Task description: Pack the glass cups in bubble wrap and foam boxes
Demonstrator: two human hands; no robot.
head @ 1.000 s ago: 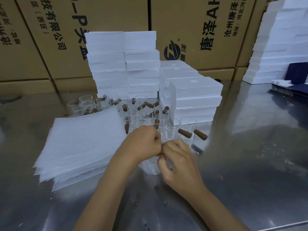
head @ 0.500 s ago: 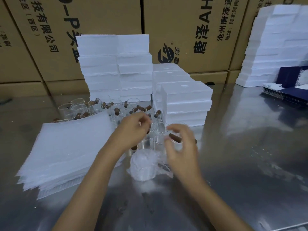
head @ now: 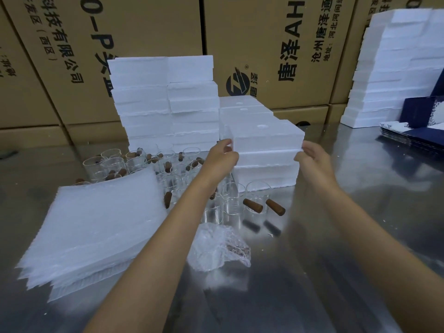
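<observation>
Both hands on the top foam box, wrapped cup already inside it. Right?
Not quite. The head view shows the wrapped cup lying on the metal table, outside any box. Left hand and right hand are on the top foam box.

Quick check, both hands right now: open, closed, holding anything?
Left hand: fingers curled on the left end of the top foam box.
Right hand: fingers fairly straight, touching the box's right end.
</observation>
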